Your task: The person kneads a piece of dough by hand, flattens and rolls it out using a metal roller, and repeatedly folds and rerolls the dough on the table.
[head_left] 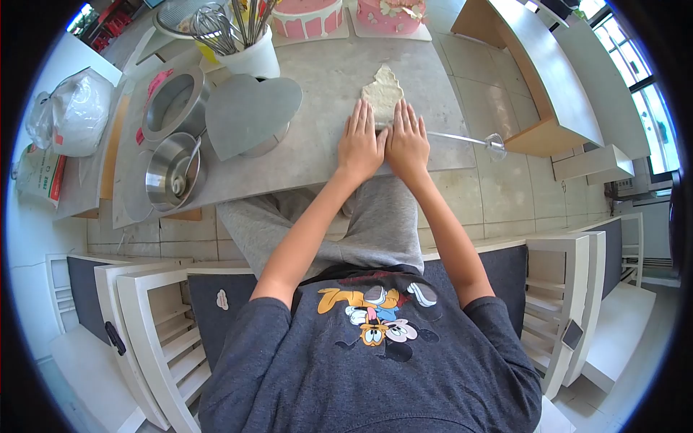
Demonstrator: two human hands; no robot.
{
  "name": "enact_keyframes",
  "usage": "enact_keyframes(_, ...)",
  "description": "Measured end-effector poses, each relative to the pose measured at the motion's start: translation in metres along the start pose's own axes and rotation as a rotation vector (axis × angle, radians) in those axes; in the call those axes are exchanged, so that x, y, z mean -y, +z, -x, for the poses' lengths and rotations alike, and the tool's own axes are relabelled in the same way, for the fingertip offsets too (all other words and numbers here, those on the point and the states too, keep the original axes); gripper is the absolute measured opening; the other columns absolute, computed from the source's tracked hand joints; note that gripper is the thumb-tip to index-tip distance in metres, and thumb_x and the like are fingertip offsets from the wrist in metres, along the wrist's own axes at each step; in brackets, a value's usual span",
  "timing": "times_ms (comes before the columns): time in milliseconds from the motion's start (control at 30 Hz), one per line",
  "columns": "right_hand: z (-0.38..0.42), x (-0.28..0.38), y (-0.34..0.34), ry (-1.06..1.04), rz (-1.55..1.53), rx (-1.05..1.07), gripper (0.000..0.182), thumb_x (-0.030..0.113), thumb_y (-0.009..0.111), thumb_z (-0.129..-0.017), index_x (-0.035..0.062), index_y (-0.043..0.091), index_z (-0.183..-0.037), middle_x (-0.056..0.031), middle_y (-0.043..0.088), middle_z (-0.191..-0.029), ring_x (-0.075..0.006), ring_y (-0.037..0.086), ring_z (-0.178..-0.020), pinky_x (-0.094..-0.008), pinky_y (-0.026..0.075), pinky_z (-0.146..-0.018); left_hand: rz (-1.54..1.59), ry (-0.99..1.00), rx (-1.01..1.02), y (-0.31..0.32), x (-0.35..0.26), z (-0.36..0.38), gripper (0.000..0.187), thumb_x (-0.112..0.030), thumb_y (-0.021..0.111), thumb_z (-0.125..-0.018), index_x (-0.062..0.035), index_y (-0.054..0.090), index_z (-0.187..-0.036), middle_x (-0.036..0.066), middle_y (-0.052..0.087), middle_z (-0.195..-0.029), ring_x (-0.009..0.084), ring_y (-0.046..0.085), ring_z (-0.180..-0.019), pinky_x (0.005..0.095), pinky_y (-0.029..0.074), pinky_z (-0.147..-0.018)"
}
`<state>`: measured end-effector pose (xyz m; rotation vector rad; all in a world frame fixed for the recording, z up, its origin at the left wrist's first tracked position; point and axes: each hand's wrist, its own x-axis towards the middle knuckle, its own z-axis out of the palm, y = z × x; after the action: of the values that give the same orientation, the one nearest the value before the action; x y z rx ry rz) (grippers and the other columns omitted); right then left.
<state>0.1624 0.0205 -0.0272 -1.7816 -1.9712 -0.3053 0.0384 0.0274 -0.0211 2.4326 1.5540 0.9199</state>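
A flattened, irregular piece of pale dough [384, 94] lies on the grey tabletop, pointed at its far end. My left hand [362, 144] rests flat at the dough's near edge, fingers straight and pointing away from me. Beside it, thumbs almost touching, my right hand [408, 144] lies the same way. From beneath my right hand a thin metal-shafted tool [462, 137] sticks out to the right, ending in a rounded, whisk-like head past the table edge. My palms hide its other end and the near part of the dough.
Left on the table [325, 79] are a heart-shaped grey board [253, 112], a steel bowl [164, 180] with a utensil inside, and a round metal pan [173, 105]. A white tub [256, 61] holds several whisks. Pink cakes [390, 16] stand at the back.
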Motion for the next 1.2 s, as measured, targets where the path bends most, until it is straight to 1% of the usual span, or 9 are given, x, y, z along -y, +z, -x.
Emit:
enact_keyframes(200,0.028,-0.022,-0.042,-0.082,-0.415,0.066,0.051,0.019,0.055,-0.086,0.0057,0.041,-0.133,-0.0109,0.039,-0.140,-0.0273,0.033,-0.131,-0.0397,0.028,-0.107,0.068,0.017,0.154,-0.037,-0.004,0.033,0.060,-0.026,0.048,-0.089,0.0029,0.028,-0.138,0.017,0.030,-0.144,0.0267,0.023,-0.136,0.0407,0.021,-0.110)
enact_keyframes(267,0.028,-0.039,-0.044,-0.108,-0.348,0.035,0.042,0.014,0.065,-0.077,0.0080,0.053,-0.117,-0.0093,0.049,-0.128,-0.0274,0.042,-0.122,-0.0398,0.033,-0.101,0.107,0.033,0.184,-0.040,0.001,0.030,0.055,-0.025,0.049,-0.089,0.0008,0.034,-0.136,0.016,0.033,-0.142,0.0268,0.026,-0.135,0.0414,0.022,-0.110)
enact_keyframes(400,0.008,-0.056,-0.040,-0.193,-0.443,0.087,0.030,0.011,0.065,-0.074,0.0072,0.054,-0.102,-0.0080,0.054,-0.103,-0.0287,0.050,-0.099,-0.0411,0.039,-0.089,0.251,-0.068,0.167,-0.030,0.007,0.003,0.049,-0.025,0.049,-0.090,0.0013,0.041,-0.131,0.016,0.037,-0.140,0.0274,0.029,-0.133,0.0427,0.021,-0.110)
enact_keyframes(633,-0.032,-0.056,-0.031,-0.226,-0.588,0.096,0.027,0.004,0.061,-0.077,0.0039,0.054,-0.103,-0.0110,0.055,-0.096,-0.0307,0.052,-0.094,-0.0379,0.044,-0.080,0.079,-0.025,-0.143,-0.016,0.026,-0.085,0.046,-0.027,0.048,-0.090,0.0021,0.046,-0.126,0.016,0.039,-0.138,0.0273,0.030,-0.132,0.0479,0.022,-0.108)
enact_keyframes(867,-0.080,-0.044,-0.010,-0.090,-0.450,0.160,0.024,0.021,0.062,-0.081,0.0067,0.058,-0.100,-0.0120,0.055,-0.107,-0.0330,0.049,-0.104,-0.0429,0.039,-0.090,-0.042,0.010,0.137,0.031,0.060,-0.129,0.061,-0.039,0.043,-0.090,-0.0037,0.033,-0.138,0.013,0.024,-0.147,0.0255,0.019,-0.138,0.0481,0.019,-0.109)
enact_keyframes(933,-0.094,-0.031,0.019,0.130,-0.381,-0.027,0.044,0.035,0.051,-0.087,0.0056,0.052,-0.120,-0.0179,0.044,-0.130,-0.0364,0.038,-0.123,-0.0464,0.027,-0.103,-0.085,0.014,0.173,0.032,0.062,-0.131,0.059,-0.037,0.041,-0.090,-0.0074,0.029,-0.140,0.012,0.021,-0.149,0.0251,0.017,-0.138,0.0483,0.019,-0.109)
enact_keyframes(1033,-0.101,-0.018,0.053,0.262,-0.195,0.115,0.059,0.039,0.038,-0.091,0.0027,0.032,-0.138,-0.0212,0.025,-0.145,-0.0369,0.019,-0.136,-0.0485,0.015,-0.109,-0.149,0.018,0.202,0.033,0.063,-0.125,0.058,-0.036,0.040,-0.091,-0.0127,0.026,-0.142,0.010,0.019,-0.149,0.0245,0.016,-0.138,0.0498,0.019,-0.109)
enact_keyframes(1067,-0.100,-0.014,0.038,0.268,-0.136,0.218,0.062,0.035,0.034,-0.091,0.0027,0.020,-0.143,-0.0193,0.018,-0.148,-0.0327,0.012,-0.139,-0.0503,0.010,-0.110,-0.170,0.029,0.192,0.032,0.065,-0.123,0.057,-0.035,0.041,-0.091,-0.0144,0.027,-0.142,0.009,0.021,-0.149,0.0244,0.017,-0.138,0.0510,0.019,-0.108)
enact_keyframes(1200,-0.077,-0.004,0.036,0.138,-0.069,0.104,0.059,0.026,0.037,-0.089,0.0023,0.024,-0.141,-0.0190,0.023,-0.147,-0.0282,0.016,-0.139,-0.0502,0.011,-0.110,-0.133,0.103,0.113,0.023,0.062,-0.107,0.054,-0.034,0.041,-0.091,-0.0185,0.029,-0.142,0.007,0.024,-0.148,0.0242,0.019,-0.138,0.0517,0.019,-0.108)
